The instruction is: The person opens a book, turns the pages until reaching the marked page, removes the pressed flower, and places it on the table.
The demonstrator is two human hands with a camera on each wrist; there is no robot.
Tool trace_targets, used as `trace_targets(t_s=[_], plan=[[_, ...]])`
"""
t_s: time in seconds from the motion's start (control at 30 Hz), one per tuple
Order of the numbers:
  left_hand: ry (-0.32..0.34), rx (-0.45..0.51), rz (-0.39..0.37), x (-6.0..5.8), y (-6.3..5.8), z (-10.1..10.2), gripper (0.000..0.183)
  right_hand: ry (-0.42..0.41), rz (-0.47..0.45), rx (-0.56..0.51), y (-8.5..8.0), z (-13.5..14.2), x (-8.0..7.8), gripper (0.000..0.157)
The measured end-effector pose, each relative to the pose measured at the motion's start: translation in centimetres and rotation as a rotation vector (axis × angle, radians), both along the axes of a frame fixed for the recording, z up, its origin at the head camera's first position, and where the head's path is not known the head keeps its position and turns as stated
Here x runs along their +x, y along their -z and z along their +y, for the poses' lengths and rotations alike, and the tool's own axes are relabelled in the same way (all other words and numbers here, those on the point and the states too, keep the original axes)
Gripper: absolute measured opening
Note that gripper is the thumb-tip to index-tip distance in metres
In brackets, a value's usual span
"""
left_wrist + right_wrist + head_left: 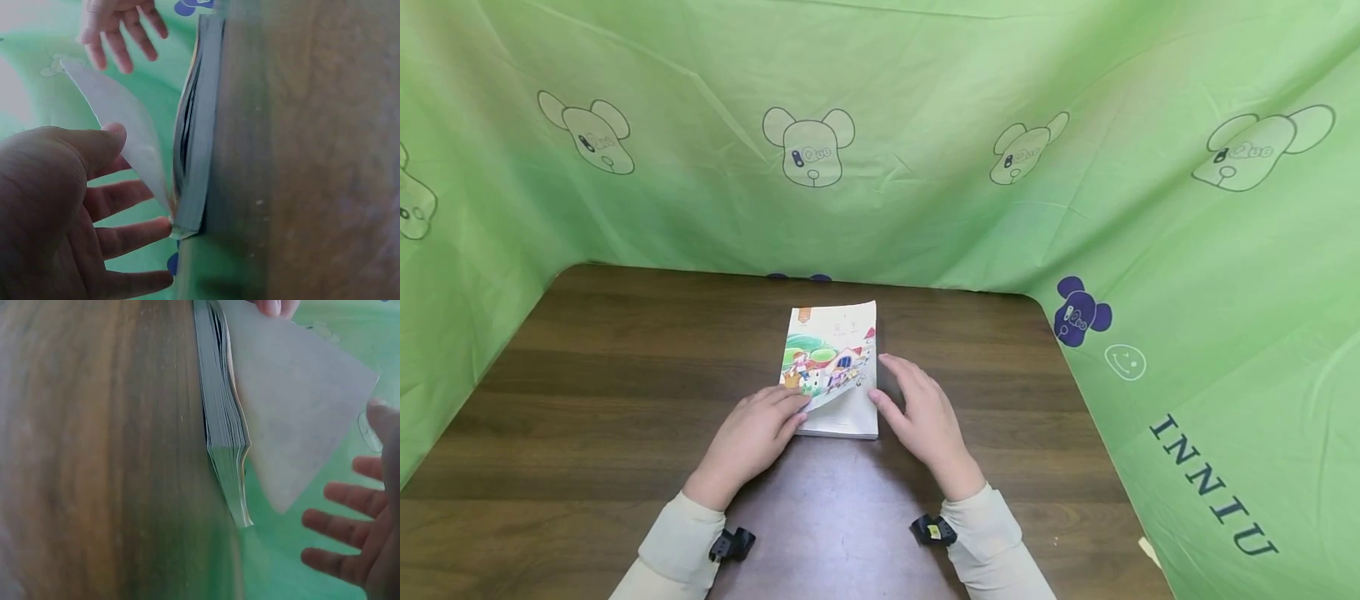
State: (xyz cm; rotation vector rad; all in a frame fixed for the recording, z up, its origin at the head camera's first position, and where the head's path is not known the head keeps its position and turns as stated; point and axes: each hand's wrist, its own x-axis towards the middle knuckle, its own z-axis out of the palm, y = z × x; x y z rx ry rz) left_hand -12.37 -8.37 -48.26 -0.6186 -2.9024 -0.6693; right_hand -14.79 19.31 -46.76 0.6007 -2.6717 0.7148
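A paperback book (pixel 846 423) lies on the table with its illustrated front cover (pixel 827 350) partly lifted. The cover bends up along its lower right, baring a white page underneath. At the book's lower left, my left hand (pixel 752 437) pinches the cover near its bottom edge; in the left wrist view the thumb (pixel 103 147) presses the cover's pale inner side (pixel 134 134), fingers behind it. My right hand (pixel 925 412) stands beside the book's right edge, fingers spread and holding nothing. The right wrist view shows the page block (pixel 222 406) from its side, with the raised cover leaning away.
The dark wood-grain table (pixel 625 375) extends on all sides of the book. Green fabric (pixel 925 225) with printed bear heads hangs around its back and sides. Each sleeve carries a small black wrist camera (pixel 732 544). A small pale scrap (pixel 1148 550) lies at the right table edge.
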Motion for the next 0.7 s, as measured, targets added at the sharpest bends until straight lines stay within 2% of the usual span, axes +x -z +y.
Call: trace_targets(t_s=[0.17, 0.37, 0.43, 0.53, 0.7], plan=[[-0.006, 0.058, 0.070, -0.1, -0.5, -0.3, 0.026, -0.040, -0.058, 0.061, 0.3, -0.1, -0.1, 0.046], [-0.036, 0.129, 0.141, -0.1, -0.9, -0.7, 0.032, -0.236, -0.155, 0.205, 0.8, -0.1, -0.1, 0.051], [-0.050, 0.160, 0.175, -0.1, -1.0, -0.8, 0.039, -0.304, -0.186, 0.235, 0.9, -0.2, 0.0, 0.050], [-0.069, 0.200, 0.243, -0.1, -1.2, -1.0, 0.058, -0.357, -0.213, 0.261, 1.0, -0.2, 0.1, 0.049], [-0.084, 0.228, 0.409, -0.5, -1.4, -1.8, 0.095, -0.360, -0.207, 0.310, 1.1, -0.2, 0.2, 0.050]])
